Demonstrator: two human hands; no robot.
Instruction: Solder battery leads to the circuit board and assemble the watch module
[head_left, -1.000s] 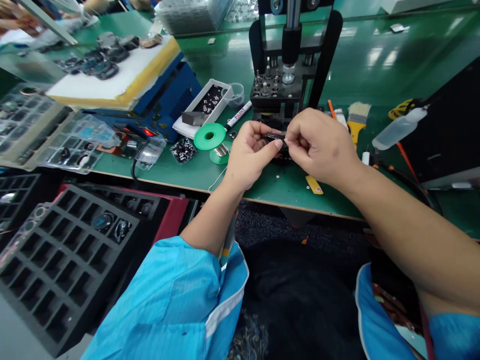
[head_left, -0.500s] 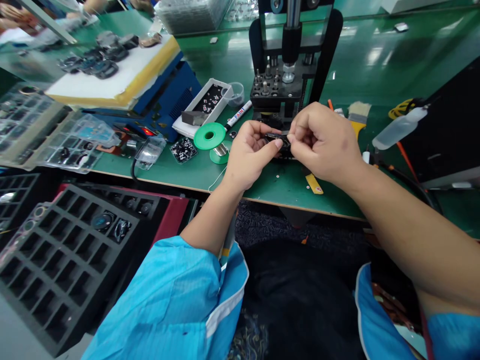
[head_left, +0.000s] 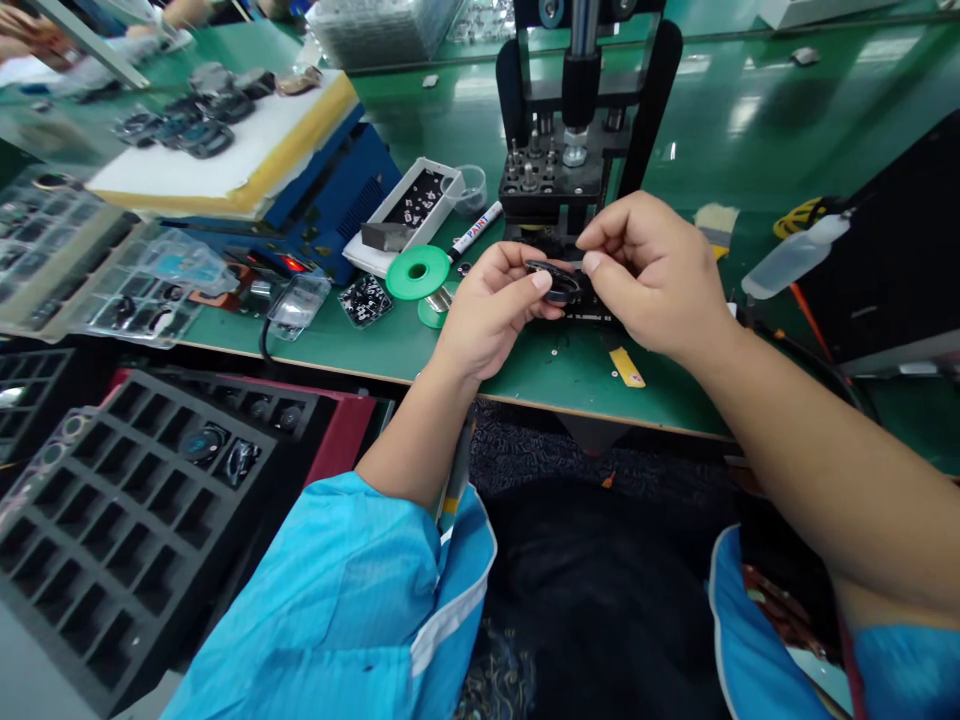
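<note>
In front of the press, a dark round part is gripped by the left hand — whether anything is pinched by the right hand cannot be told. Detail work seems in hand; steadiness is needed.

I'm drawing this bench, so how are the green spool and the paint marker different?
The green spool has wide round discs, while the paint marker is long and thin. The spool is green with silvery wire, but the marker is mostly white with a black end. Both are on the green bench, and neither is held.
</note>
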